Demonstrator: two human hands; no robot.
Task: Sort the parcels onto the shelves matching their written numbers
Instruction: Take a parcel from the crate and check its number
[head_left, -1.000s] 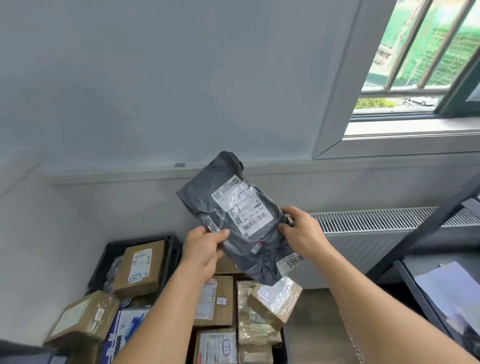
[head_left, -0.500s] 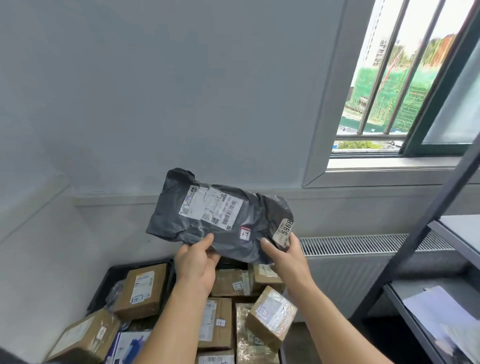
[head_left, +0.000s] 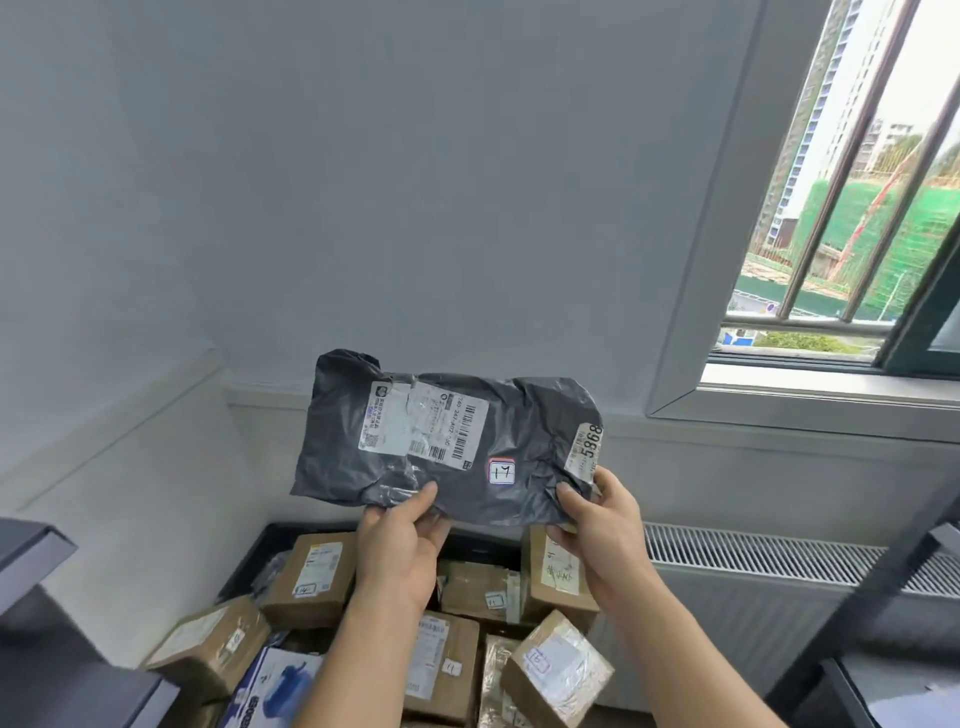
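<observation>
Against grey wall, a crumpled dark grey plastic mailer bag (head_left: 457, 441) is held lengthwise above the crate of cardboard parcels (head_left: 498, 535), pinched by left hand (head_left: 402, 545) and right hand (head_left: 602, 525) along its lower edge.

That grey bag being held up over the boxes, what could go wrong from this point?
1. The handwritten sticker on the grey bag could read as 17 or 14, so the bag may land on the wrong shelf.
2. The printed 5868 tag at the bag's end might be mistaken for the shelf number.
3. The left hand and right hand pinch only its lower edge; the slick bag could slip onto the boxes below.
</observation>
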